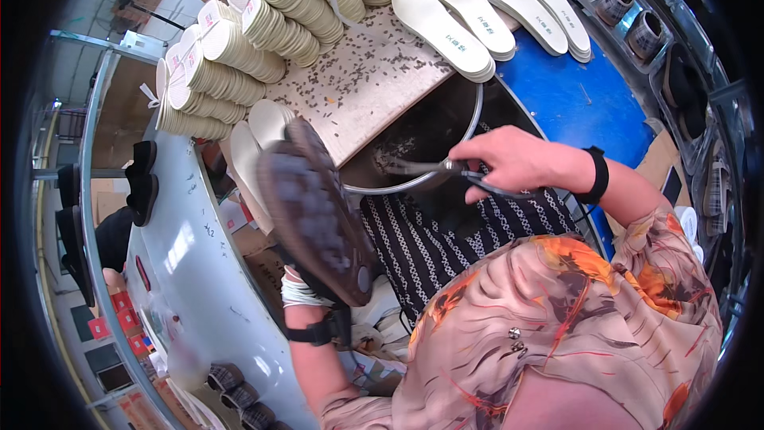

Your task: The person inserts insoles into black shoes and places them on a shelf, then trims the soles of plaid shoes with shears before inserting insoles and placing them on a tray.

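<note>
My right hand grips the dark curved handles of a pair of metal pliers, their jaws pointing left over a dark round-rimmed opening. On the left, a dark shoe is raised with its brown, studded sole turned up, blurred by motion. Behind its upper end shows another dark shoe part. My left hand is hidden behind the shoe and appears to hold it from below; only the wrist with white bands shows. A striped black-and-white cloth lies between my arms.
Stacks of cream insoles line the back of a board strewn with small dark bits. Several loose insoles lie by a blue surface. Shoes in clear trays stand at right. A pale table and metal rack are at left.
</note>
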### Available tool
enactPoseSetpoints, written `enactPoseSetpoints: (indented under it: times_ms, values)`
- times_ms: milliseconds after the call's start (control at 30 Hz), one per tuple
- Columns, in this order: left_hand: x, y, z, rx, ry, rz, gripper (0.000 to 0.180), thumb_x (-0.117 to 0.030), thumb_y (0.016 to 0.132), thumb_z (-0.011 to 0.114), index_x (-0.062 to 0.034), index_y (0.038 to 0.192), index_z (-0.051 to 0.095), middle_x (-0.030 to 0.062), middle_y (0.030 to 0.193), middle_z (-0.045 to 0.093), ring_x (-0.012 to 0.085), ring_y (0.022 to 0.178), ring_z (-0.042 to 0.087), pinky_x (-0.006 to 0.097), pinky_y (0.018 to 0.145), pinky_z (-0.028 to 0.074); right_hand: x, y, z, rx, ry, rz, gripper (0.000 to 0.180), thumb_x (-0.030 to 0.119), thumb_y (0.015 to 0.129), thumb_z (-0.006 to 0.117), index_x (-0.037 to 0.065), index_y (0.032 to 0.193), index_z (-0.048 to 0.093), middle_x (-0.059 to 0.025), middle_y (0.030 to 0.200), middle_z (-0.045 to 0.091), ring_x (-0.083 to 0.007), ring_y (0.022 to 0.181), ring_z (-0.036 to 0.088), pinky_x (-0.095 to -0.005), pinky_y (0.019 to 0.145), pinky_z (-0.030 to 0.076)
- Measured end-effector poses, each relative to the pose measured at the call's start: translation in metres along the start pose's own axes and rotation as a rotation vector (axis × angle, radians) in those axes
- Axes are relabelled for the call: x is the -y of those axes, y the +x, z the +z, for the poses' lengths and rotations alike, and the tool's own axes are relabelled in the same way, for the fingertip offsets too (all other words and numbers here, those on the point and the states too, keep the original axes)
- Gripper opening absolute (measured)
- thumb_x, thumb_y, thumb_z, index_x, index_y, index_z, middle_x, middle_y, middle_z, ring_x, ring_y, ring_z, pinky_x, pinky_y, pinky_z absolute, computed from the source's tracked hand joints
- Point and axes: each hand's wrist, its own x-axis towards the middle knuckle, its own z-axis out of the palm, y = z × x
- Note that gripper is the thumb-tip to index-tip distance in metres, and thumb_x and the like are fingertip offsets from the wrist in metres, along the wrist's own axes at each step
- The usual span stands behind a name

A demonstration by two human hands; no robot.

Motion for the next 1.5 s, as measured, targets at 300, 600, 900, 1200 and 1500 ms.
enactPoseSetpoints:
  times_ms: [300, 600, 900, 1200, 1500]
  values:
    - [-0.034, 0.003, 0.062, 0.011, 0.005, -0.074, 0.018, -0.006, 0.074, 0.058, 0.0027, 0.09, 0.06, 0.0163, 0.082, 0.063, 0.0266, 0.076, 0.063, 0.031, 0.066, 0.049, 0.012, -0.001, 0.02, -0.237, -0.277, -0.241, 0.045, 0.039, 0.067, 0.067, 0.007, 0.097, 0.054, -0.013, 0.074, 0.056, -0.031, 0.068, 0.059, -0.0389, 0.058, 0.047]
    - [-0.055, 0.042, 0.094, -0.077, -0.04, -0.219, 0.022, -0.009, 0.076, 0.058, 0.0031, 0.094, 0.058, 0.0201, 0.084, 0.062, 0.0294, 0.078, 0.062, 0.034, 0.067, 0.049, -0.069, -0.068, -0.016, -0.695, 0.423, 0.749, 0.04, 0.03, 0.072, 0.067, 0.002, 0.099, 0.056, -0.0156, 0.075, 0.06, -0.0207, 0.066, 0.059, -0.0303, 0.061, 0.046]
    - [-0.068, 0.053, 0.098, -0.081, -0.106, -0.264, 0.027, -0.012, 0.077, 0.058, 0.0034, 0.098, 0.056, 0.0238, 0.085, 0.06, 0.0321, 0.081, 0.061, 0.036, 0.069, 0.048, -0.172, -0.158, -0.021, -0.493, -0.34, 1.208, 0.043, 0.028, 0.067, 0.065, -0.001, 0.098, 0.054, -0.0229, 0.091, 0.06, -0.0362, 0.088, 0.058, -0.0416, 0.076, 0.047]
    - [-0.123, 0.028, 0.087, 0.119, 0.453, 0.15, 0.06, -0.041, 0.073, 0.062, -0.0025, 0.115, 0.042, 0.0218, 0.075, 0.06, 0.0379, 0.072, 0.059, 0.046, 0.064, 0.046, -0.169, -0.158, -0.017, -0.491, -0.493, 1.143, 0.039, 0.023, 0.073, 0.054, 0.004, 0.107, 0.051, -0.0216, 0.089, 0.06, -0.0364, 0.087, 0.058, -0.0432, 0.074, 0.047]
    - [-0.113, 0.032, 0.082, -0.176, 0.45, 0.611, 0.038, -0.041, 0.073, 0.063, -0.0056, 0.065, 0.051, 0.0129, 0.052, 0.051, 0.0314, 0.055, 0.054, 0.039, 0.05, 0.044, -0.276, -0.197, 0.012, -0.83, -0.061, 1.145, 0.065, 0.004, 0.056, 0.064, -0.002, 0.115, 0.039, -0.027, 0.09, 0.058, -0.0386, 0.089, 0.057, -0.0411, 0.074, 0.046]
